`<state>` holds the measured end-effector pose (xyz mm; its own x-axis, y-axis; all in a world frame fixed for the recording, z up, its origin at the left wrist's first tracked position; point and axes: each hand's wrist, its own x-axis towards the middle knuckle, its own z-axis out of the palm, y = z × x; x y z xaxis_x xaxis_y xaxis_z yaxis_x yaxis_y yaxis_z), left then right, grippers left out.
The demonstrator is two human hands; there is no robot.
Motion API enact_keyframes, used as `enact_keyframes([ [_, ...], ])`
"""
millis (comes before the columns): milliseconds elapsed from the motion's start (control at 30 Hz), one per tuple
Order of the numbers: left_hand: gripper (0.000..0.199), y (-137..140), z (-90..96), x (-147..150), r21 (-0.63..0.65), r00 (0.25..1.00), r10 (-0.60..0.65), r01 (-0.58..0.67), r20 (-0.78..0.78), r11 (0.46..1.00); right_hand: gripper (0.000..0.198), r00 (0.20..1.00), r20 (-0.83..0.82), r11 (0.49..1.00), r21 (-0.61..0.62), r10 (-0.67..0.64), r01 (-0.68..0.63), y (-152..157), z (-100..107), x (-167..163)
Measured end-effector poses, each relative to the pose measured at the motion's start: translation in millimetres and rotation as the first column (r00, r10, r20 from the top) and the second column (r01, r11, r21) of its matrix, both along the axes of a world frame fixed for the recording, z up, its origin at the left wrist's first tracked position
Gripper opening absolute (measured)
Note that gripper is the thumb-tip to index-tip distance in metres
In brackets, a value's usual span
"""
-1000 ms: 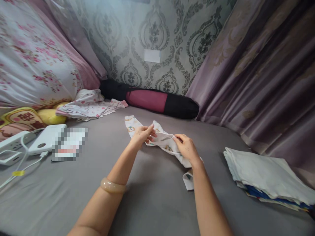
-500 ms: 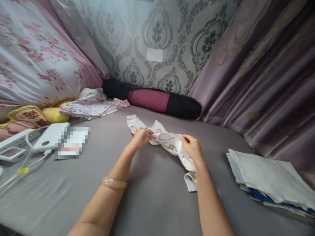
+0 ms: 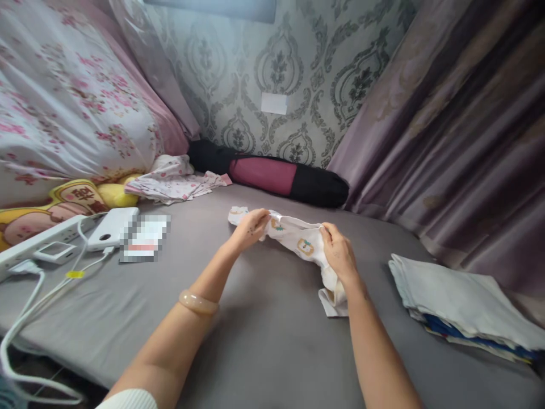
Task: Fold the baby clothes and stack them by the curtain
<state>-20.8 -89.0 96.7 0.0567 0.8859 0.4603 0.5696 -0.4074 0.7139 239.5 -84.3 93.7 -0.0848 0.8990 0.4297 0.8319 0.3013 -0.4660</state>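
Note:
Small white printed pants (image 3: pixel 298 241) with orange and green motifs are stretched between my two hands above the grey bed sheet. My left hand (image 3: pixel 252 230) is closed on one end of the waistband. At the other end, my right hand (image 3: pixel 339 253) grips the band between thumb and fingers. One leg end shows beyond my left hand, and the other hangs down beside my right wrist, its cuff on or near the sheet. A pale bangle (image 3: pixel 198 301) circles my left forearm. My fingertips are partly hidden by the cloth and hands.
A stack of folded clothes (image 3: pixel 460 301) lies on the right. At the left are a power strip (image 3: pixel 46 241), a white power bank (image 3: pixel 113 227), cables, and a crumpled printed garment (image 3: pixel 170 179). A long black and maroon bag (image 3: pixel 264 173) lies against the wall.
My hands have drawn farther apart, pulling the waistband straighter and tauter. The far leg of the pants now shows less behind my left hand. The camera view has shifted slightly.

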Motion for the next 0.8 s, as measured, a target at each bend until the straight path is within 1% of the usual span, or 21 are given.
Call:
enact_keyframes([
  [67,0.022,-10,14.5,-7,0.026,0.998,0.006,-0.004,-0.066,1.0,0.038,0.999,0.018,0.999,-0.024,0.031,-0.031,-9,12,3],
  [133,0.023,-20,29.5,-15,0.05,0.994,0.007,-0.002,-0.108,0.999,0.036,0.996,0.024,0.995,-0.044,0.091,-0.09,-19,27,7],
  [233,0.025,-35,53.7,-27,0.073,0.988,-0.006,0.017,-0.151,0.997,0.034,0.969,-0.011,0.966,-0.081,0.245,-0.245,-36,55,13],
  [300,0.027,-46,71.2,-36,0.069,0.985,-0.029,0.041,-0.171,0.997,0.034,0.93,-0.053,0.92,-0.138,0.363,-0.367,-48,78,19],
  [367,0.028,-56,88.9,-45,0.064,0.98,-0.077,0.09,-0.182,0.994,0.036,0.884,-0.096,0.859,-0.209,0.457,-0.467,-61,102,25],
  [433,0.028,-64,105.3,-54,0.05,0.971,-0.157,0.168,-0.179,0.985,0.039,0.849,-0.152,0.81,-0.256,0.506,-0.528,-71,124,32],
  [500,0.028,-67,118.5,-61,0.01,0.965,-0.209,0.214,-0.156,0.977,0.042,0.838,-0.202,0.786,-0.288,0.508,-0.546,-76,139,38],
  [533,0.028,-66,123.4,-63,-0.01,0.967,-0.21,0.21,-0.148,0.978,0.041,0.846,-0.211,0.791,-0.298,0.491,-0.534,-76,143,40],
  [567,0.028,-64,127.1,-64,-0.022,0.969,-0.196,0.195,-0.149,0.98,0.039,0.863,-0.205,0.809,-0.303,0.461,-0.504,-75,146,42],
  [667,0.025,-54,133.2,-62,0.004,0.974,-0.113,0.116,-0.197,0.993,0.036,0.934,-0.145,0.9,-0.253,0.327,-0.355,-65,147,44],
  [700,0.023,-50,134.8,-60,0.026,0.973,-0.078,0.086,-0.219,0.996,0.035,0.945,-0.137,0.918,-0.232,0.297,-0.322,-61,147,44],
  [733,0.022,-47,136.7,-58,0.048,0.971,-0.04,0.052,-0.237,0.997,0.035,0.946,-0.146,0.923,-0.219,0.29,-0.317,-58,148,44],
  [800,0.023,-42,142.8,-53,0.104,0.969,0.041,-0.016,-0.243,0.994,0.036,0.922,-0.204,0.906,-0.206,0.33,-0.37,-53,153,45],
])
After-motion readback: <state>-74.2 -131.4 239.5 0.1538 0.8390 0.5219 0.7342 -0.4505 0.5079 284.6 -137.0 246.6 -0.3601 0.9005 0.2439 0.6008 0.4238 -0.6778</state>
